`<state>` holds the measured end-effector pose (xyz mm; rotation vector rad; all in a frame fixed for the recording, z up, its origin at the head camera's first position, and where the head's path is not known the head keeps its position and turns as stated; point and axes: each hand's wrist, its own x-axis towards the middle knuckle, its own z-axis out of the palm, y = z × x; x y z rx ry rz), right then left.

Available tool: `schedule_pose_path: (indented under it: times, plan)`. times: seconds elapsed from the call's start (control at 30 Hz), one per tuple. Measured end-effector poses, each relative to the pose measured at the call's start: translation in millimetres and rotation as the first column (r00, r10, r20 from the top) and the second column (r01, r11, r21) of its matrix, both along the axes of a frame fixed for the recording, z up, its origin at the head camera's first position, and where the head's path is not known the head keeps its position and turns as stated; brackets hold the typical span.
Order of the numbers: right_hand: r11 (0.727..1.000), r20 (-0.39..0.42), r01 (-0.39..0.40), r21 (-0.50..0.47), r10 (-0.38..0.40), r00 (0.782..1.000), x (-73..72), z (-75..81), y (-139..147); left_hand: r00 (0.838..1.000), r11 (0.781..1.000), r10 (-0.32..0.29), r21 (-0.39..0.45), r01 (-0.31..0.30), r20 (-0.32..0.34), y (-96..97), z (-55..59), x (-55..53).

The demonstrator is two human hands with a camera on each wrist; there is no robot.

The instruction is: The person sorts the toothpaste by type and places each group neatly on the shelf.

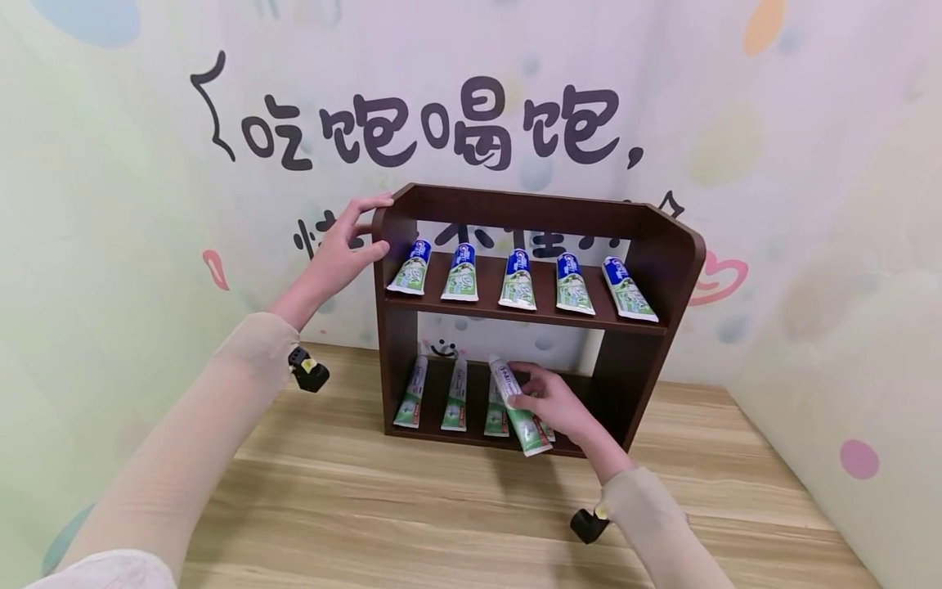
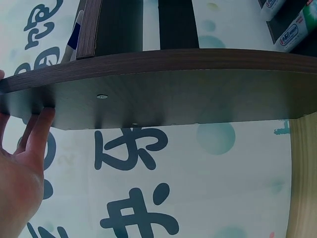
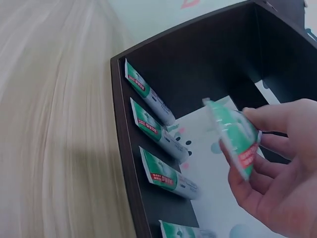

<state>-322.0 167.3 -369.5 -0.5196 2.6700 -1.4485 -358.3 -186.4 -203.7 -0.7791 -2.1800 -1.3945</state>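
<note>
A dark brown two-tier shelf (image 1: 526, 309) stands on the wooden table. My left hand (image 1: 342, 249) holds its left side panel near the top corner; in the left wrist view, fingertips (image 2: 43, 116) touch the panel's outer face. In front of the lower tier, my right hand (image 1: 552, 399) grips a green and white toothpaste tube (image 1: 528, 425), cap end up and tilted. Similar toothpaste tubes (image 1: 455, 401) lie in a row on that tier, one largely hidden behind the held tube. The right wrist view shows the held toothpaste tube (image 3: 235, 131) between thumb and fingers, above the row.
Several blue, white and green toothpaste tubes (image 1: 518, 280) lie spaced along the upper tier. A printed wall sheet (image 1: 471, 49) with large black characters hangs behind the shelf. The light wooden table (image 1: 412, 507) extends in front.
</note>
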Motion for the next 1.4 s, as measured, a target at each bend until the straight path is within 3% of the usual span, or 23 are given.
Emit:
schedule_pose_path:
  times: [0.27, 0.67, 1.0, 1.27, 1.4]
  plan:
    - [0.977, 0.042, 0.134, -0.165, -0.129, 0.991, -10.2, -6.7, 10, 1.000, 1.000, 0.002, 0.003, -0.002, -0.004, 0.4, -0.7, -1.3]
    - [0.950, 0.084, 0.180, -0.254, -0.164, 0.983, -21.8, -11.9, 35, 1.000, 1.000, 0.007, -0.009, -0.007, 0.002, -0.4, -0.1, -2.1]
    - [0.954, 0.079, 0.158, -0.256, -0.142, 0.987, -29.8, -20.5, 62, 1.000, 1.000, -0.004, -0.013, 0.005, 0.018, 7.0, 10.4, 20.8]
    - [0.957, 0.089, 0.170, -0.235, -0.153, 0.984, -31.3, -37.5, 76, 1.000, 1.000, 0.006, -0.010, -0.006, 0.001, 0.3, 0.3, 0.6]
    - [0.958, 0.088, 0.181, -0.220, -0.166, 0.982, -31.4, -46.9, 80, 1.000, 1.000, 0.010, -0.015, -0.010, -0.006, -0.8, -1.1, -3.2]
